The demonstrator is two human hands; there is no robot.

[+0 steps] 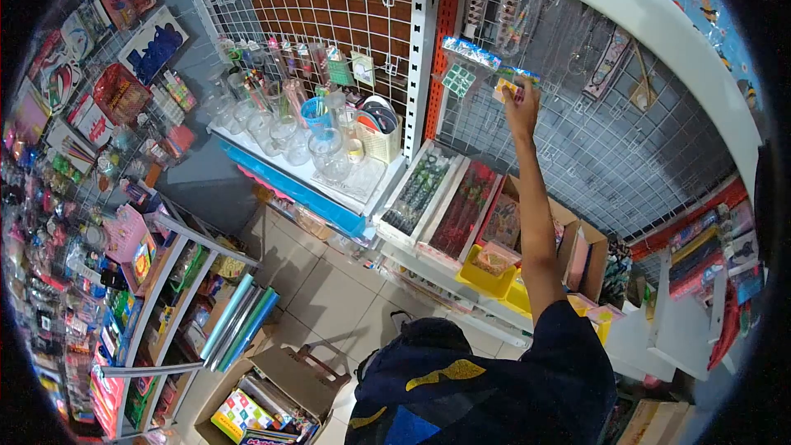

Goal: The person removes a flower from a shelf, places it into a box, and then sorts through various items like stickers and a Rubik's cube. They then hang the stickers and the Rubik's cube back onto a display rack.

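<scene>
My right hand (521, 107) is raised at the end of my outstretched arm, in front of the grey wire grid wall. Its fingers are closed on a small packet (507, 90) with a yellow and orange front and a blue-green header. Just left of it hangs another clear packet (459, 80) with green and white squares inside, under a blue and white header (471, 53). Whether the held packet hangs from a hook cannot be made out. My left hand does not show.
Below the grid (601, 148) stand trays of wrapped goods (460, 213) and a yellow bin (488, 274). Glass jars (329, 154) line a white shelf on the left. An open carton (284, 363) and rolls (241, 325) are lower left.
</scene>
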